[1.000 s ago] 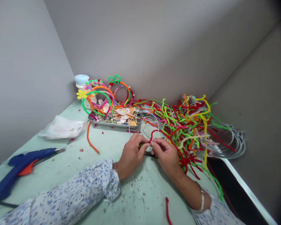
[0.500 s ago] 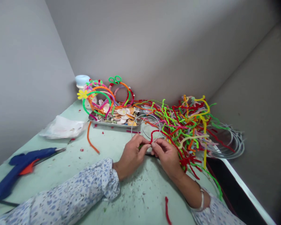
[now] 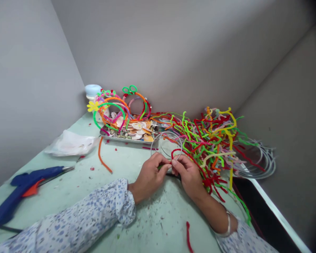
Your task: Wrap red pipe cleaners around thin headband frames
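Observation:
My left hand (image 3: 149,176) and my right hand (image 3: 190,175) meet above the table, thumbs and forefingers pinched close together. Between the fingertips is a red pipe cleaner (image 3: 179,151), which curves up in a loop and trails right toward the pile. Thin silvery wire hoops (image 3: 179,137) rise behind the fingers; their lower part is hidden by my hands. Something dark shows under the fingertips, too covered to name. To the right of my right hand spreads a tangled pile of coloured pipe cleaners (image 3: 197,135).
A metal tray (image 3: 126,139) of shells stands at the back, with pipe-cleaner-wrapped headbands (image 3: 116,103) over it. At left are a blue glue gun (image 3: 28,186), a plastic bag (image 3: 71,144) and a blue-lidded bottle (image 3: 93,90). Coiled wire (image 3: 270,165) and a dark flat object (image 3: 263,214) are at right.
The wire hoops have shifted slightly right and down. The red loop has dipped a little, and the pinched fingertips have moved slightly right. Both hands keep their grip.

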A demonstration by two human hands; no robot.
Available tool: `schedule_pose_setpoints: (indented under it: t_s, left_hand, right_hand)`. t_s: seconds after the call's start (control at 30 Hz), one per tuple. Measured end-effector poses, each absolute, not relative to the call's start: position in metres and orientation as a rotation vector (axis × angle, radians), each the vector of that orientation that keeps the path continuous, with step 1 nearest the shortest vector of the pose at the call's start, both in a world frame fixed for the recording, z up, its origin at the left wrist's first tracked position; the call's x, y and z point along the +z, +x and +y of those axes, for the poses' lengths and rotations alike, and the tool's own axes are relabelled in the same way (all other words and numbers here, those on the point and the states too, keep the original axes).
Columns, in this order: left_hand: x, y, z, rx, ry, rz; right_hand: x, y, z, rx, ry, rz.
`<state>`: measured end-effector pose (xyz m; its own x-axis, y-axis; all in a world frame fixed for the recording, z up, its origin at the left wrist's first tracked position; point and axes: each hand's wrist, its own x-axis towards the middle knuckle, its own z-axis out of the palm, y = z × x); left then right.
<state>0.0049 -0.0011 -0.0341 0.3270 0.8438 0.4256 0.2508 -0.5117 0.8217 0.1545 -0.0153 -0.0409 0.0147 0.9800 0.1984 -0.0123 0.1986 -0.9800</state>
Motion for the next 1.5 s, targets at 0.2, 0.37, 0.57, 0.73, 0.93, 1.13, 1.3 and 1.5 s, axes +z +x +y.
schedule_pose_setpoints:
  t_s: [0.2, 0.37, 0.57, 0.73, 0.93, 1.13, 1.3, 1.5]
  left_hand:
    - [-0.034, 0.005, -0.001, 1.165, 1.938, 0.977]
    - [-0.033, 0.005, -0.002, 1.156, 1.949, 0.959]
    - [-0.033, 0.005, -0.004, 1.158, 1.955, 0.969]
    - [-0.035, 0.006, -0.003, 1.186, 1.974, 1.018]
    - [-0.037, 0.005, -0.003, 1.172, 1.982, 1.005]
    - [-0.039, 0.006, -0.005, 1.145, 1.982, 0.992]
    - [-0.041, 0.007, -0.003, 1.164, 1.940, 1.043]
    - [-0.041, 0.006, 0.001, 1.148, 2.029, 1.094]
  right_hand:
    - [-0.042, 0.156, -0.013, 1.099, -1.042, -1.270]
    - [-0.045, 0.157, -0.012, 1.139, -1.038, -1.245]
    - [-0.046, 0.157, -0.012, 1.162, -1.013, -1.219]
    - [-0.048, 0.155, -0.013, 1.140, -1.007, -1.169]
    - [-0.049, 0.156, -0.011, 1.193, -1.007, -1.151]
    - [-0.050, 0.157, -0.011, 1.243, -0.983, -1.169]
    - [-0.046, 0.153, -0.014, 1.160, -1.044, -1.203]
    - [-0.042, 0.147, -0.015, 0.896, -1.198, -1.237]
